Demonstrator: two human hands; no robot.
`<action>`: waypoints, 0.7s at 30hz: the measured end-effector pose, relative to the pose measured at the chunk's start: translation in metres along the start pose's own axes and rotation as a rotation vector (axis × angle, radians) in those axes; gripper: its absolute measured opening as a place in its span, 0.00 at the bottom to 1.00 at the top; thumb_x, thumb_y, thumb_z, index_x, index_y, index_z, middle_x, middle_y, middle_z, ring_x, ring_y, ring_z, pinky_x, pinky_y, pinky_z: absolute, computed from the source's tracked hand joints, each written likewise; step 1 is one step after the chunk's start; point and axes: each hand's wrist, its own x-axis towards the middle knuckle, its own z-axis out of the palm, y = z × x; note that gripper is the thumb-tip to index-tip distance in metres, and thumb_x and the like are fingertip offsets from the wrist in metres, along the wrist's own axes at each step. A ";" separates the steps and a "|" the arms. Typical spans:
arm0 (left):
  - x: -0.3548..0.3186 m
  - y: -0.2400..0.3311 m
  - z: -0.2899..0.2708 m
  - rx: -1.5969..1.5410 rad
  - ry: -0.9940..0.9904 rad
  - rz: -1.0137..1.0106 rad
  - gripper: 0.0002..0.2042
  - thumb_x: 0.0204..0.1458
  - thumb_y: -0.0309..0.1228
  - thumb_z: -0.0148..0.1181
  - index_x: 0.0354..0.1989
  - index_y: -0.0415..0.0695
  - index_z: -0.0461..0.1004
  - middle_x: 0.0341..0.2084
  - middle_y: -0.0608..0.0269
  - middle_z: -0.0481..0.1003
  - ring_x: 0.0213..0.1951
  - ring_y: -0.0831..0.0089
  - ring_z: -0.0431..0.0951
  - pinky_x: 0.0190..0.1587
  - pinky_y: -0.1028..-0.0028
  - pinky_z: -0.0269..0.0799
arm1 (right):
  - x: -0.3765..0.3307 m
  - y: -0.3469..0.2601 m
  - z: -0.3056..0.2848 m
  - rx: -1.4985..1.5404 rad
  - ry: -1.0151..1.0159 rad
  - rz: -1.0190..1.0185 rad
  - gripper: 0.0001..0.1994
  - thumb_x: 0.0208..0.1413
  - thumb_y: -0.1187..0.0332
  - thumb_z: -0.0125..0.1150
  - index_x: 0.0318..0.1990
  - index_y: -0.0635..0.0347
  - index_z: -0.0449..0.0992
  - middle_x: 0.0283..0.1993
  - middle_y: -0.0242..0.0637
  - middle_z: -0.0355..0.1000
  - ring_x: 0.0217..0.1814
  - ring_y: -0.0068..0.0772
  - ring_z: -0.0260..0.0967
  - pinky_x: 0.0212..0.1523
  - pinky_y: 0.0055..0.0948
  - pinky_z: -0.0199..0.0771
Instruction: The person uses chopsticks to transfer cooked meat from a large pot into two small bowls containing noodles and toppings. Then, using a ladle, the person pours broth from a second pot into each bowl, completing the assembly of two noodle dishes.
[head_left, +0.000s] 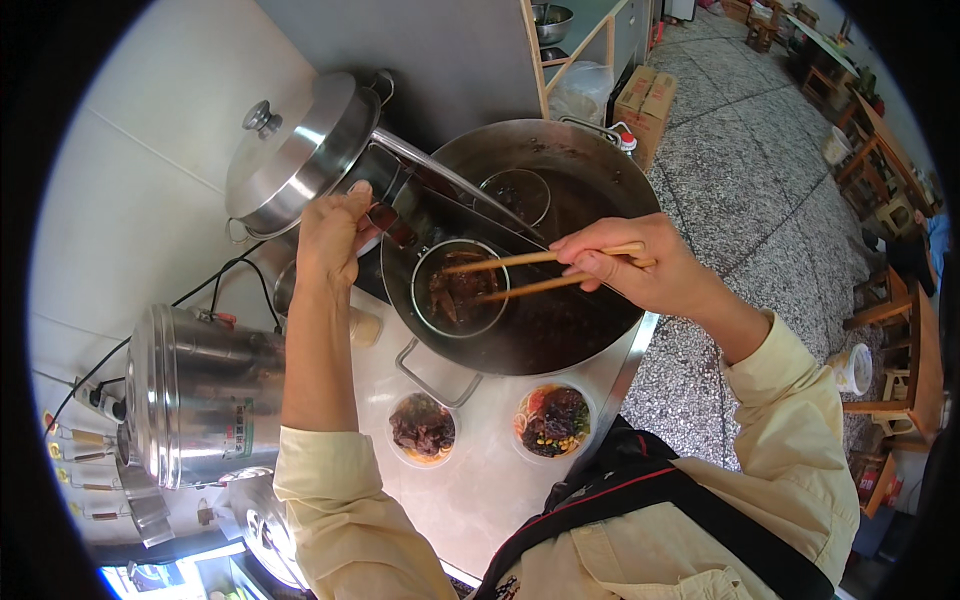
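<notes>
My right hand [640, 265] grips a pair of wooden chopsticks [520, 259]. Their tips reach into a round strainer [506, 297] that sits in dark broth and holds brown pieces of food. Around it is a wide, dark metal pot [585, 150], divided by a straight partition. My left hand [335, 235] is closed at the pot's left side, on what looks like the strainer's handle; the join is partly hidden. A second round strainer [547, 190] rests in the far section.
On the metal counter [490, 500] stand a bowl of dark meat chunks [422, 425] and a bowl of noodles with toppings [553, 415]. Left are a lidded steel pot [310, 130] and a large steel canister [210, 395]. A carton [645, 105] and wooden stools [885, 305] are to the right.
</notes>
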 end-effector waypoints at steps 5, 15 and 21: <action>0.001 0.001 -0.001 0.003 -0.052 -0.021 0.10 0.53 0.34 0.58 0.25 0.41 0.72 0.22 0.67 0.70 0.25 0.78 0.71 0.32 0.78 0.73 | 0.003 0.009 0.013 0.037 -0.157 0.048 0.08 0.56 0.70 0.55 0.39 0.66 0.75 0.32 0.36 0.74 0.30 0.21 0.73 0.31 0.20 0.75; 0.004 -0.002 -0.002 -0.019 -0.034 0.000 0.13 0.52 0.34 0.58 0.20 0.41 0.70 0.19 0.67 0.69 0.21 0.79 0.70 0.28 0.80 0.70 | 0.008 0.019 0.005 0.190 0.046 0.107 0.09 0.58 0.70 0.53 0.39 0.68 0.75 0.34 0.38 0.73 0.34 0.26 0.74 0.34 0.21 0.77; 0.008 -0.003 -0.003 0.027 -0.064 -0.052 0.09 0.54 0.33 0.57 0.25 0.41 0.72 0.19 0.67 0.67 0.23 0.77 0.69 0.32 0.75 0.73 | 0.001 -0.001 -0.002 -0.030 -0.056 -0.010 0.08 0.56 0.71 0.56 0.39 0.66 0.75 0.31 0.36 0.74 0.28 0.21 0.73 0.28 0.19 0.73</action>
